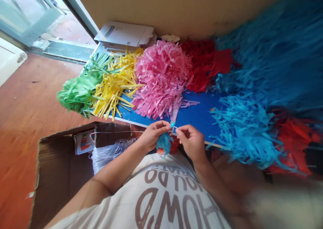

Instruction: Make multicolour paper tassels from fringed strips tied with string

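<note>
My left hand (156,134) is closed in a pinch on a blue paper tassel (164,143), whose fringed strips hang below the fingers. The tassel's twisted blue tip pokes out between my two hands. With thumb and forefinger together, my right hand (191,140) grips a thin white string (176,127) at that tip. Orange-red paper (174,145) shows just under the hands, close to my shirt. On the table ahead lies a heap of pink fringed paper (164,75), one strip reaching down near my fingers.
Green (78,92), yellow (116,87), red (205,64) and blue fringed paper (247,128) lies along the blue table (202,109). White papers (126,33) are stacked by the wall. At left stands a cardboard box (54,175) containing a bundle of white string (108,155).
</note>
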`<move>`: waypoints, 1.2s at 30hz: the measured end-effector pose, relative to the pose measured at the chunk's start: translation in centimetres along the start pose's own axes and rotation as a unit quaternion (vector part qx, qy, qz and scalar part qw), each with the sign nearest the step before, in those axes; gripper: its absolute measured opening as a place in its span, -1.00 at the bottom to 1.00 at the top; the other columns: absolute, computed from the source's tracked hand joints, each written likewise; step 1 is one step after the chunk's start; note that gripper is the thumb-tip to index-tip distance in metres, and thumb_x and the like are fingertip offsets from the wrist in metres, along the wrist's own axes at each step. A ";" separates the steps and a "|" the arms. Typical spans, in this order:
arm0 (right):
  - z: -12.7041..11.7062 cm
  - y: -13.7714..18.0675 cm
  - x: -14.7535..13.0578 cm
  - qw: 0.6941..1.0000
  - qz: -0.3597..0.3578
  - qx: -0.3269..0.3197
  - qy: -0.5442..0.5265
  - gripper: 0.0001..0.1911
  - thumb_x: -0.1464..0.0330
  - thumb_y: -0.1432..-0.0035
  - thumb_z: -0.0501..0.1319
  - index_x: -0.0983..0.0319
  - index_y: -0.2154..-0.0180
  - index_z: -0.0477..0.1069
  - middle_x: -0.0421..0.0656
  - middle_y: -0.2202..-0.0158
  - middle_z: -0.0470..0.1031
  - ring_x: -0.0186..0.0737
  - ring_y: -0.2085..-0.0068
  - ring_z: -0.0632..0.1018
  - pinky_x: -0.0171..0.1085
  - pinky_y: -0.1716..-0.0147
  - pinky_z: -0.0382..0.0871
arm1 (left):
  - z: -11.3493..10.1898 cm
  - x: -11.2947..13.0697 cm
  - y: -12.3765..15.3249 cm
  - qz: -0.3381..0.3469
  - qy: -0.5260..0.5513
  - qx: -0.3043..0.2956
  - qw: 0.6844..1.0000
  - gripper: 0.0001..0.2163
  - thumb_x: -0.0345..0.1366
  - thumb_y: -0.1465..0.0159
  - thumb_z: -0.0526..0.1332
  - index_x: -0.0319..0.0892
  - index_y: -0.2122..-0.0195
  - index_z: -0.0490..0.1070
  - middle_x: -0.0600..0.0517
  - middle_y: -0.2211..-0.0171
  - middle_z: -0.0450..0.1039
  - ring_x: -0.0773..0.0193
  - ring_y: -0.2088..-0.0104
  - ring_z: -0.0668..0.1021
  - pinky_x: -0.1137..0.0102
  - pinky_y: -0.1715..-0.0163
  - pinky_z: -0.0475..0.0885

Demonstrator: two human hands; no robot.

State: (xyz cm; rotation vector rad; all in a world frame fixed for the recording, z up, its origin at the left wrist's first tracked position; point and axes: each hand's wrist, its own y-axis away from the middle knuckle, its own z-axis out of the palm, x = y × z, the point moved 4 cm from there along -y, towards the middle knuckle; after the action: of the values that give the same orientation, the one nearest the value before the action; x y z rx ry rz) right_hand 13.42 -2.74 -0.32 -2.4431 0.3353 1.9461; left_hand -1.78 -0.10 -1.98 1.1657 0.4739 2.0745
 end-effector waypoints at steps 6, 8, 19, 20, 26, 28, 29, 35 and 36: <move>-0.2 0.4 -0.8 0.990 -0.091 0.035 0.107 -0.83 0.28 -0.20 0.23 0.16 0.42 0.47 -0.19 0.48 0.57 -0.25 0.47 0.56 -0.30 0.39 0.41 | 0.3 -0.3 -0.2 -0.006 0.006 0.005 1.000 -0.63 -0.21 0.07 0.56 -0.24 0.37 0.45 0.04 0.53 0.51 0.35 0.52 0.56 0.51 0.49 0.47; 0.2 0.6 -0.7 0.984 -0.108 0.003 0.138 -0.83 0.31 -0.21 0.20 0.15 0.44 0.46 -0.19 0.47 0.57 -0.25 0.46 0.55 -0.29 0.39 0.40 | 0.5 -0.2 -0.2 0.005 0.009 0.005 1.000 -0.64 -0.21 0.06 0.56 -0.24 0.38 0.44 0.06 0.54 0.50 0.36 0.53 0.55 0.53 0.50 0.46; -0.1 -0.2 1.2 0.999 0.021 -0.016 0.045 -0.78 0.20 -0.15 0.25 0.20 0.42 0.48 -0.23 0.58 0.49 -0.30 0.57 0.46 -0.33 0.50 0.33 | 0.4 0.0 -0.3 0.125 -0.079 0.015 0.989 -0.68 -0.19 0.01 0.53 -0.26 0.38 0.49 0.09 0.49 0.49 0.42 0.48 0.51 0.54 0.43 0.40; -0.1 -0.3 1.5 0.999 0.037 -0.024 0.026 -0.76 0.18 -0.15 0.26 0.20 0.43 0.47 -0.25 0.60 0.46 -0.32 0.59 0.43 -0.34 0.52 0.31 | 0.3 0.0 -0.4 0.121 -0.073 0.016 0.990 -0.68 -0.18 0.00 0.53 -0.26 0.38 0.49 0.09 0.49 0.49 0.43 0.49 0.50 0.54 0.43 0.40; -0.3 -0.4 1.7 0.999 0.045 0.000 -0.009 -0.73 0.14 -0.11 0.29 0.22 0.43 0.50 -0.26 0.59 0.44 -0.33 0.55 0.41 -0.35 0.50 0.29 | 0.7 -1.1 -0.8 0.024 0.003 -0.026 0.999 -0.62 -0.25 0.10 0.58 -0.25 0.36 0.46 0.07 0.51 0.54 0.33 0.53 0.57 0.50 0.49 0.48; -0.5 -0.4 1.5 0.999 0.041 0.009 -0.009 -0.73 0.15 -0.11 0.29 0.22 0.44 0.50 -0.26 0.59 0.44 -0.33 0.54 0.42 -0.35 0.49 0.30 | 0.8 -1.3 -0.8 0.025 0.001 -0.037 0.999 -0.64 -0.27 0.09 0.58 -0.27 0.35 0.49 0.05 0.50 0.56 0.31 0.51 0.60 0.49 0.47 0.51; -0.6 -0.3 1.5 0.999 0.039 0.014 -0.009 -0.74 0.15 -0.11 0.29 0.22 0.44 0.50 -0.26 0.59 0.45 -0.33 0.53 0.42 -0.35 0.49 0.30 | 0.8 -1.3 -0.8 0.024 0.000 -0.041 0.999 -0.64 -0.26 0.08 0.58 -0.28 0.34 0.51 0.04 0.50 0.57 0.30 0.50 0.61 0.49 0.47 0.51; -1.4 0.0 1.1 0.998 0.026 0.058 -0.007 -0.74 0.15 -0.12 0.30 0.22 0.42 0.51 -0.26 0.58 0.46 -0.36 0.55 0.40 -0.37 0.52 0.28 | 0.6 -1.2 -1.0 -0.039 0.044 -0.034 0.998 -0.62 -0.28 0.09 0.58 -0.29 0.30 0.53 0.02 0.51 0.57 0.30 0.53 0.61 0.46 0.48 0.55; -1.4 0.0 0.9 0.998 0.020 0.058 -0.007 -0.75 0.16 -0.13 0.30 0.22 0.42 0.50 -0.26 0.58 0.47 -0.35 0.56 0.41 -0.37 0.52 0.28 | 0.6 -1.0 -1.1 -0.041 0.050 -0.028 0.997 -0.62 -0.29 0.11 0.59 -0.28 0.31 0.52 0.02 0.51 0.57 0.30 0.52 0.61 0.46 0.48 0.55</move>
State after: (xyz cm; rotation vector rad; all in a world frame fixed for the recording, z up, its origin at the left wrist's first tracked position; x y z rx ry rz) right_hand 14.99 -3.12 -0.90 -2.3683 0.4869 1.9005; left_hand -0.48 -0.13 -2.93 0.9965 0.4999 2.0681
